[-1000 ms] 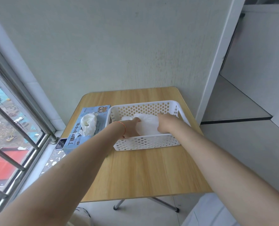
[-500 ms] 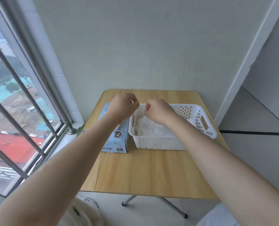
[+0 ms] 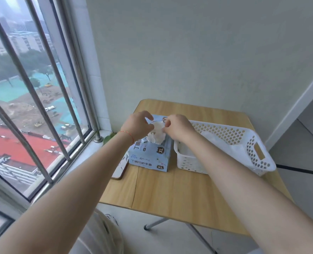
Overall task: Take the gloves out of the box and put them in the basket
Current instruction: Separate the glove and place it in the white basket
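A light blue glove box (image 3: 150, 158) marked XL lies on the left side of the wooden table (image 3: 170, 189). White gloves (image 3: 157, 134) bulge from its top opening. My left hand (image 3: 138, 125) and my right hand (image 3: 177, 127) hover right over that opening, fingers curled and pinching at the top white glove. To the right of the box stands a white perforated basket (image 3: 252, 154) with white gloves (image 3: 219, 142) lying inside.
A barred window (image 3: 42, 107) and its sill run along the left, close to the table's left edge. A flat board (image 3: 120, 169) leans between table and sill. The wall stands behind the table; a doorway opens on the right.
Both hands left the basket, where gloves now lie, and moved left over the glove box. The view swung left toward the window.
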### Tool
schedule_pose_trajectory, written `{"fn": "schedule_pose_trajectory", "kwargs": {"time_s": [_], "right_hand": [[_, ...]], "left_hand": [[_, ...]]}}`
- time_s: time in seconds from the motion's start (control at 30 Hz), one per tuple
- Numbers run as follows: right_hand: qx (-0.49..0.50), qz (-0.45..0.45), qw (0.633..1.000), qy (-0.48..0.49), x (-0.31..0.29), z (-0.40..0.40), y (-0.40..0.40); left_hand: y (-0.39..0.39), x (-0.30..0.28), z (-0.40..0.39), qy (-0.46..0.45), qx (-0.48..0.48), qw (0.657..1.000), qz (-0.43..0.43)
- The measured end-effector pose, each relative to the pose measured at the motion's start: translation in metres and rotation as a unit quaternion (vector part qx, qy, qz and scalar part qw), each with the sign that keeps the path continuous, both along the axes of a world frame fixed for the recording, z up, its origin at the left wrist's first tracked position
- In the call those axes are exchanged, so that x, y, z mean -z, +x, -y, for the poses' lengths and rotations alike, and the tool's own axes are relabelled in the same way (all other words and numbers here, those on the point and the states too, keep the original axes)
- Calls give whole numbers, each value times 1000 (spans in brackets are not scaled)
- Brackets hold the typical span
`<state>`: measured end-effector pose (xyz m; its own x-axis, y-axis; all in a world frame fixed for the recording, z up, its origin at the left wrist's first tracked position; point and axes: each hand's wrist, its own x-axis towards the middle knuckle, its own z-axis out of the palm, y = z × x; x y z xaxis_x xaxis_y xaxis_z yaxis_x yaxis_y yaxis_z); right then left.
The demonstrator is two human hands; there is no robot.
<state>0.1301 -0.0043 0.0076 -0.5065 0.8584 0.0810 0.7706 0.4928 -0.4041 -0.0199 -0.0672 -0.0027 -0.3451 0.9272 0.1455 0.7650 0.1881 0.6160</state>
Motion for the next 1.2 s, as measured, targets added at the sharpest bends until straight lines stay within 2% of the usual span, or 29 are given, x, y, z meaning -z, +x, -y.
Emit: {"fn": "schedule_pose_trajectory", "kwargs": {"time_s": [0.33, 0.57, 0.7, 0.77, 0.83, 0.93, 1.0, 1.1, 1.2], "right_hand": [[-12, -133, 990, 52, -19, 1, -6], [7, -114, 993, 21, -11, -1, 2], [13, -144, 989, 19, -16, -3, 6], [-5, -165, 986, -17, -20, -2, 7], [-28, -131, 989, -70, -24, 1, 9], [-45, -17, 994, -103, -21, 3, 13], [-42, -4, 993, -111, -19, 4, 15], [-21, -56, 995, -77, -22, 4, 16], [-5, -132, 990, -52, -34, 3, 15]], "left_hand": [[-2, 6, 3, 36, -22, 999, 18], [-1, -2, 3, 82, -47, 994, 52], [0, -15, 5, 121, -56, 989, 70], [1, -19, 3, 131, -63, 986, 83], [2, -21, 1, 139, -70, 984, 91], [2, -22, -1, 130, -73, 985, 92], [0, -20, 0, 98, -71, 990, 76], [-2, -17, 2, 71, -54, 994, 67], [0, -22, 6, 111, 12, 985, 131]]}}
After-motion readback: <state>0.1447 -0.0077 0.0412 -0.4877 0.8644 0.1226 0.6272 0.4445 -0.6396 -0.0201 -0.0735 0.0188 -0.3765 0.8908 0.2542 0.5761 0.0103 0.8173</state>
